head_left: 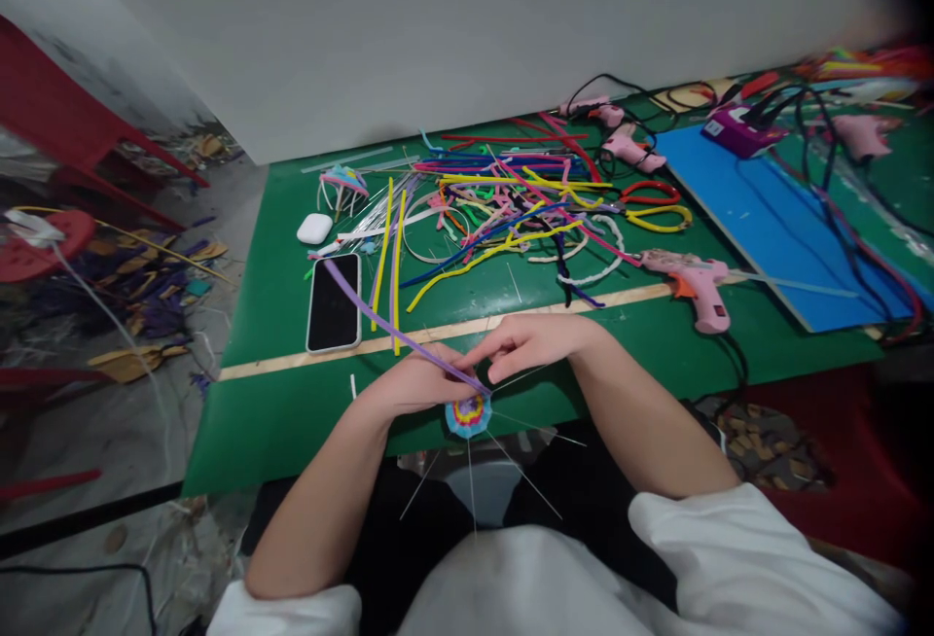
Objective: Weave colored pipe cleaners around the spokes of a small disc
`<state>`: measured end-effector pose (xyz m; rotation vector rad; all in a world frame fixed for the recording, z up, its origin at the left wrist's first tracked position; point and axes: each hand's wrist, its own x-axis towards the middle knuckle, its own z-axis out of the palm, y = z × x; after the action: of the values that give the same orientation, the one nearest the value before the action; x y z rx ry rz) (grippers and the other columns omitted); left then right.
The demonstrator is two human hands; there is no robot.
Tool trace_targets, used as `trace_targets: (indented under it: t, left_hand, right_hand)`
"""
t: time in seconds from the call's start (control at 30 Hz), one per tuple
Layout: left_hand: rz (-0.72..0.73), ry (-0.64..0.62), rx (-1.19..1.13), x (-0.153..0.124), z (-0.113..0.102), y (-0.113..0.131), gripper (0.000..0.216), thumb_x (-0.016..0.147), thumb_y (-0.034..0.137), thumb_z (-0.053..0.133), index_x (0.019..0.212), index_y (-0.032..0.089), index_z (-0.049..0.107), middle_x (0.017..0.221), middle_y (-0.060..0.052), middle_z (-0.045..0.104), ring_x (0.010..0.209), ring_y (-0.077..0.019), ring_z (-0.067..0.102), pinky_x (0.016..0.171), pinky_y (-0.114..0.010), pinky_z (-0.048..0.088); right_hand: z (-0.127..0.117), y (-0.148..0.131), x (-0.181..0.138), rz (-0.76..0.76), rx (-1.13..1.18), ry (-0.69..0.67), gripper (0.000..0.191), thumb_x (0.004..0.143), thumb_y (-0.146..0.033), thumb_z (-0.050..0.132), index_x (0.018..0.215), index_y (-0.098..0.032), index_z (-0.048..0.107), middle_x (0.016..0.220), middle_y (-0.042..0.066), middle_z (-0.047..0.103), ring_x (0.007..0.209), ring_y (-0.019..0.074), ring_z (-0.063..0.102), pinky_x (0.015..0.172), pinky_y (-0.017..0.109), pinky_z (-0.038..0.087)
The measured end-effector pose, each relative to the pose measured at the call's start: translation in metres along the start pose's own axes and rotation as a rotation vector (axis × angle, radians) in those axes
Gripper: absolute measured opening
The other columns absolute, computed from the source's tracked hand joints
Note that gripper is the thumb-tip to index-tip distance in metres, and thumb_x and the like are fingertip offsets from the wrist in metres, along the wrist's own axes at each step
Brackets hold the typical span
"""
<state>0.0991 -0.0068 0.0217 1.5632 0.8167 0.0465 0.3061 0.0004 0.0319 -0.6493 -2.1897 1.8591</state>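
My left hand (417, 383) is closed around a small round woven piece (468, 415) in rainbow colours, with several thin wire spokes sticking out of it. A long purple pipe cleaner (379, 317) runs from the piece up to the left across the phone. My right hand (520, 347) pinches the purple pipe cleaner just above the woven piece. Both hands hover at the near edge of the green table (277, 412), above my lap.
A white-cased phone (334, 302) and a white earbud case (314, 228) lie at the left. A tangle of coloured pipe cleaners (511, 213) fills the table's middle. A pink glue gun (693, 283), a blue board (780, 228) and more glue guns (633, 148) lie to the right.
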Motion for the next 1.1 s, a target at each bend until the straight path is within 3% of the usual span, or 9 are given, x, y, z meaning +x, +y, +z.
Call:
trace_targets:
  t: [0.13,0.27,0.43,0.63,0.77,0.9,1.0,1.1]
  left_hand:
    - [-0.044,-0.031,-0.061,0.001,0.002,-0.004,0.021,0.067,0.029,0.064,0.077,0.012,0.07,0.069,-0.005,0.068,0.063,-0.0164,0.061,0.056,-0.024,0.047]
    - [0.004,-0.074,-0.06,0.001,0.001,-0.003,0.019,0.066,0.026,0.064,0.076,0.011,0.07,0.068,-0.005,0.067,0.062,-0.0153,0.06,0.055,-0.022,0.046]
    - [0.024,-0.108,0.041,-0.004,-0.003,0.004,0.021,0.069,0.026,0.061,0.082,0.013,0.071,0.07,-0.003,0.068,0.064,-0.014,0.06,0.057,-0.02,0.046]
    - [0.054,-0.14,-0.055,-0.012,-0.009,0.016,0.019,0.07,0.031,0.064,0.077,0.015,0.071,0.066,-0.002,0.068,0.058,-0.0111,0.059,0.056,-0.02,0.047]
    - [0.143,-0.029,-0.172,-0.015,-0.011,0.019,0.016,0.066,0.028,0.069,0.074,0.015,0.071,0.069,-0.005,0.07,0.061,-0.0132,0.062,0.058,-0.022,0.051]
    - [0.204,0.26,-0.393,-0.011,-0.009,0.013,0.016,0.061,0.028,0.074,0.07,0.015,0.07,0.067,-0.004,0.069,0.057,-0.0127,0.063,0.056,-0.023,0.052]
    - [0.228,0.434,-0.514,-0.007,-0.008,0.009,0.021,0.058,0.031,0.076,0.068,0.015,0.069,0.065,-0.003,0.069,0.056,-0.0125,0.062,0.056,-0.023,0.052]
    - [0.221,0.447,-0.568,-0.005,-0.008,0.009,0.022,0.056,0.033,0.077,0.067,0.015,0.068,0.063,-0.002,0.068,0.054,-0.0118,0.061,0.056,-0.024,0.052]
  right_hand:
    - [0.004,0.002,0.003,0.009,-0.044,-0.066,0.04,0.082,-0.035,0.057,0.115,-0.013,0.059,0.05,-0.009,0.037,0.045,0.0038,0.029,0.041,0.015,0.022]
    - [0.007,0.002,0.003,0.002,-0.052,-0.061,0.032,0.079,-0.036,0.061,0.101,-0.013,0.063,0.048,-0.01,0.035,0.043,0.0036,0.031,0.042,0.015,0.025]
    - [0.006,-0.002,0.0,-0.032,0.095,-0.043,0.026,0.078,-0.034,0.061,0.09,-0.011,0.064,0.067,-0.001,0.059,0.054,0.005,0.049,0.052,0.015,0.04]
    - [0.006,0.0,-0.005,-0.072,0.292,0.135,0.023,0.073,-0.032,0.067,0.083,-0.011,0.065,0.066,0.001,0.061,0.052,0.0054,0.053,0.047,0.015,0.043]
    - [0.01,0.005,0.002,-0.108,0.469,0.36,0.02,0.068,-0.028,0.072,0.075,-0.011,0.064,0.06,-0.001,0.06,0.047,0.0058,0.053,0.043,0.016,0.044]
    - [0.017,0.013,0.018,-0.169,0.685,0.599,0.018,0.068,-0.027,0.071,0.072,-0.014,0.06,0.054,-0.004,0.056,0.044,0.0065,0.052,0.039,0.016,0.042]
    - [0.023,0.016,0.027,-0.242,0.867,0.676,0.018,0.07,-0.029,0.068,0.073,-0.016,0.057,0.059,-0.003,0.057,0.048,0.0072,0.053,0.039,0.016,0.041]
    - [0.028,0.015,0.032,-0.365,0.93,0.674,0.02,0.068,-0.031,0.07,0.072,-0.017,0.057,0.069,-0.002,0.059,0.059,0.0096,0.057,0.049,0.02,0.047]
